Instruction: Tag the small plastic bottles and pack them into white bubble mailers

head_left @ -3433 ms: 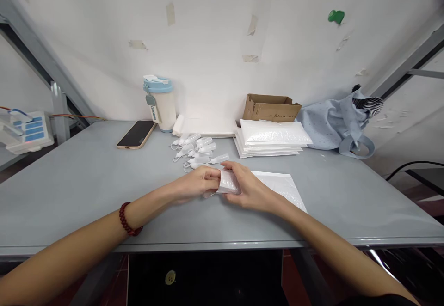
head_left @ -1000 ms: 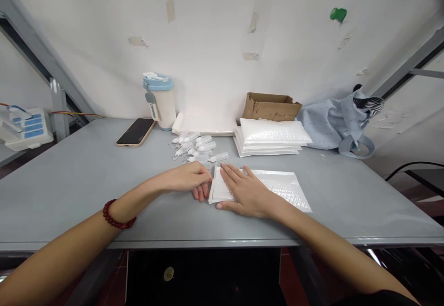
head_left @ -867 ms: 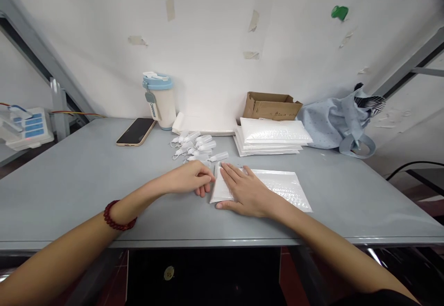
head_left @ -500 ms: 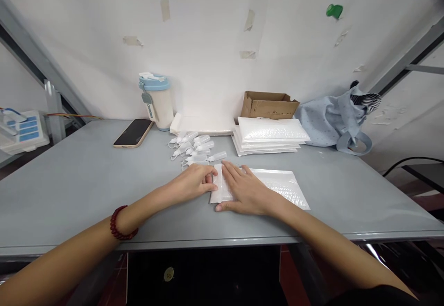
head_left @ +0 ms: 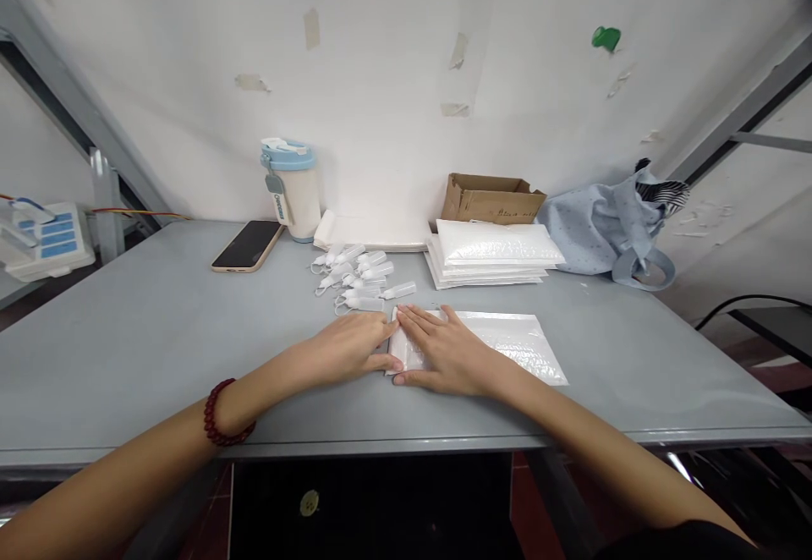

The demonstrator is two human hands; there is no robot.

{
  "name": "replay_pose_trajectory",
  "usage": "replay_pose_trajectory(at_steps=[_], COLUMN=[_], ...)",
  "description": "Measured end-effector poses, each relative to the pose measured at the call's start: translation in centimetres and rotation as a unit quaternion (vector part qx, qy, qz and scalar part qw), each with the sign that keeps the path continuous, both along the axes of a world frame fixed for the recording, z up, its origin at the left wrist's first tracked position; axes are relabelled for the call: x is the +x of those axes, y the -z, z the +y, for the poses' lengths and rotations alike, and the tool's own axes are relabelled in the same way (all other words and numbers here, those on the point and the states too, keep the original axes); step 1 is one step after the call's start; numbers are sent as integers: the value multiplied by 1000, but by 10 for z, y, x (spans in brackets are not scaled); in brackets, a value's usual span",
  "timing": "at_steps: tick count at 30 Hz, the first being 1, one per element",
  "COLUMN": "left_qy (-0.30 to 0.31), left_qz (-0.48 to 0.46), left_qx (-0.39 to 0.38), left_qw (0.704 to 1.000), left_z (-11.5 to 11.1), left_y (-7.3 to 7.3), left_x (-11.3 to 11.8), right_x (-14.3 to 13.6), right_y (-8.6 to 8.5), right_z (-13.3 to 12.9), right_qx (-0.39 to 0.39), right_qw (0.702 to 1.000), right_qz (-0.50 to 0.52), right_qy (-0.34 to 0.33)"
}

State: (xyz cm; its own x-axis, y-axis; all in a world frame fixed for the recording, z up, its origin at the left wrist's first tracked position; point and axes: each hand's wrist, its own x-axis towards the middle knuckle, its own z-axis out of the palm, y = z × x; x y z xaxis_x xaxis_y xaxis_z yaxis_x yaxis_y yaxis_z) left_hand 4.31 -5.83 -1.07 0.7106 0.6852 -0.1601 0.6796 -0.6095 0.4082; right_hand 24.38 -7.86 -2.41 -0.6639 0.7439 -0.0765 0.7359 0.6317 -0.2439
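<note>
A white bubble mailer (head_left: 523, 344) lies flat on the grey table, its long side running left to right and its left end folded over. My right hand (head_left: 450, 348) rests spread and palm down on its left part, pressing it against the table. At the folded left edge, my left hand (head_left: 355, 347) grips the mailer with thumb and fingers; the curled fingertips are partly hidden. Just behind my hands lies a loose pile of small clear dropper bottles (head_left: 364, 277) with white tips and tethered caps.
A stack of filled white mailers (head_left: 495, 247) stands behind, before an open cardboard box (head_left: 495, 200). Flat white mailers (head_left: 381, 234) lie by the wall. Around them are a tumbler (head_left: 295, 192), a phone (head_left: 249, 245) and a light blue cloth bag (head_left: 589, 226).
The flap at the mailer's left end, sticking out flat before, is now folded over to the right. My left hand has followed it to the fold; my right hand stays on the mailer.
</note>
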Motion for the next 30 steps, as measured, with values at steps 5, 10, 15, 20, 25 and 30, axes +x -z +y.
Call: replay_pose_trajectory(at_steps=[5,10,15,20,25,30], left_qy=[49,96,89,60,75,74], left_qz=[6,-9,-24,-17,-70,-176], left_qx=[-8,-101,-69,21,159,198], left_qw=[999,990,993,998,982,961], left_z=[-3,4,9,10,13,12], left_y=[-7,-11,-12,-8,7,18], left_x=[-6,-13,-13,-11,-10,0], right_x=[0,1,2,-5,-2,7], right_y=[0,-1,-1,5,5,-11], right_z=[0,1,0,-7,-9,-9], right_qx=[3,3,86,296,435,477], right_qw=[1000,1000,995,941,885,874], right_qz=[-19,-28,-40,-75,-55,4], right_qy=[-2,-4,-35,-144,-159,-91])
